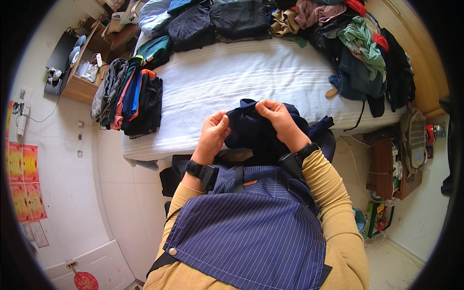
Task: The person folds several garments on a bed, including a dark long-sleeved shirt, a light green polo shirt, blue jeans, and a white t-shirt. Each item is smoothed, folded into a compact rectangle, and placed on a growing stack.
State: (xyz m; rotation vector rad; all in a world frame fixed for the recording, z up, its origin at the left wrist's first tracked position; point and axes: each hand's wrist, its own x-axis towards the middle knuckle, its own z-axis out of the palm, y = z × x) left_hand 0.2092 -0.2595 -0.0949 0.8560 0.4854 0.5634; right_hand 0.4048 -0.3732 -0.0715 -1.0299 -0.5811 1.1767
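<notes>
A dark navy garment (246, 127) is bunched at the near edge of the bed, partly hanging over my lap. My left hand (216, 128) pinches its left edge between thumb and fingers. My right hand (272, 110) grips its upper edge, a short way to the right. One dark end of cloth (322, 124) sticks out beyond my right wrist on the bed. Under both hands lies the white striped bedsheet (203, 83). How the garment's lower part is arranged cannot be told, as folds and my right forearm cover it.
Folded clothes (127, 96) stand in a row at the bed's left edge. Folded dark garments (241, 20) line the far side. A loose heap of clothes (362, 54) covers the right end, near a tan oval object (331, 92). A wooden cabinet (384, 166) stands right of the bed.
</notes>
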